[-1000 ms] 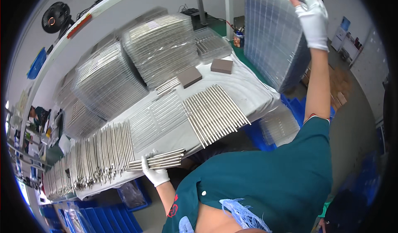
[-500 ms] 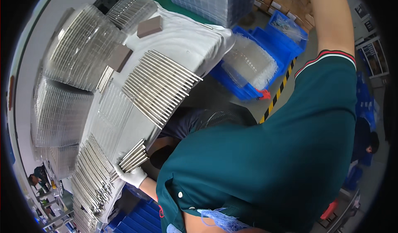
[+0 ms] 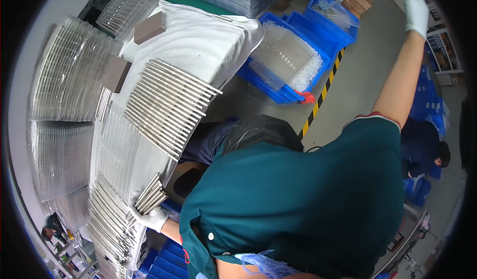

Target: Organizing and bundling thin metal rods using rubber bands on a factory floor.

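My left hand (image 3: 151,219), in a white glove, is closed round the lower end of a bundle of thin metal rods (image 3: 152,197) at the table's near edge. Next to it a dense row of metal rods (image 3: 110,214) lies on the white cloth (image 3: 198,35). Farther along the table, more rods (image 3: 171,107) are spread side by side in a slanting row. My right hand (image 3: 416,11), also gloved, is stretched far out to the upper right, away from the table. Its fingers look extended, with nothing seen in them; the tips reach the picture's edge.
Stacked clear plastic trays (image 3: 69,75) line the table's left side, near two brown blocks (image 3: 150,28). A clear tray (image 3: 118,147) lies between the rods. Blue bins (image 3: 325,50) holding clear plastic stand on the floor beside striped tape (image 3: 323,97). Another person (image 3: 421,147) is at the right.
My right hand has come into view at the upper right, where only the arm showed before. The whole scene has shifted slightly left. My left hand still holds the rods.
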### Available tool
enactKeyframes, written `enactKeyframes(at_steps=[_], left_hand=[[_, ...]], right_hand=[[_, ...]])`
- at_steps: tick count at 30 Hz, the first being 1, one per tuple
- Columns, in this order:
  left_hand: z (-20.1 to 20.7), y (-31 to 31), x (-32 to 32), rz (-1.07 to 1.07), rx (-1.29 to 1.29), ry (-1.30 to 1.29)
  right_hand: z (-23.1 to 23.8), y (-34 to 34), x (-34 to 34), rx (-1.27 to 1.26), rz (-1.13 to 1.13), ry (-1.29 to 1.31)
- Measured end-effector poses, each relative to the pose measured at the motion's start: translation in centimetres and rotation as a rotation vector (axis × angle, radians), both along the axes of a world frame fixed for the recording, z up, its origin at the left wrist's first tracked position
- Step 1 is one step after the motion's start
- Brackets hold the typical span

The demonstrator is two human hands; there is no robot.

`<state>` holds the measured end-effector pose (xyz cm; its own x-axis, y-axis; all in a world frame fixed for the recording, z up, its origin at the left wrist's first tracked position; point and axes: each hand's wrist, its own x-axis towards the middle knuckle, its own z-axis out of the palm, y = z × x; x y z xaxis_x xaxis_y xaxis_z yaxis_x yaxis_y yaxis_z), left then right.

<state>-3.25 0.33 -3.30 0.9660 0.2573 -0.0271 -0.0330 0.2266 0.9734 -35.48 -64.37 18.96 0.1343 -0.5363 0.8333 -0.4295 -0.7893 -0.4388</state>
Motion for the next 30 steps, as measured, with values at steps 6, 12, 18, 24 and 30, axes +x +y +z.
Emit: enactKeyframes(at_steps=[6, 12, 18, 24, 30], left_hand=[[-0.3, 1.0, 0.7, -0.029, -0.356, 0.096], [-0.1, 1.6, 1.0, -0.105, -0.622, 0.155], [0.0, 1.6, 0.7, -0.073, -0.556, 0.170], [0.2, 1.2, 0.6, -0.111, -0.647, 0.167], [0.4, -1.0, -0.2, -0.016, -0.407, 0.123]], right_hand=[[-18.9, -1.1, -1.5, 0.369, -0.368, 0.308], [-35.8, 5.0, 6.3, 0.573, -0.305, 0.800], [-41.1, 8.1, 8.8, 0.818, -0.097, 0.481], [-32.5, 4.3, 5.7, 0.568, -0.228, -0.198], [-17.3, 13.1, 14.5, 0.035, 0.482, -0.557]])
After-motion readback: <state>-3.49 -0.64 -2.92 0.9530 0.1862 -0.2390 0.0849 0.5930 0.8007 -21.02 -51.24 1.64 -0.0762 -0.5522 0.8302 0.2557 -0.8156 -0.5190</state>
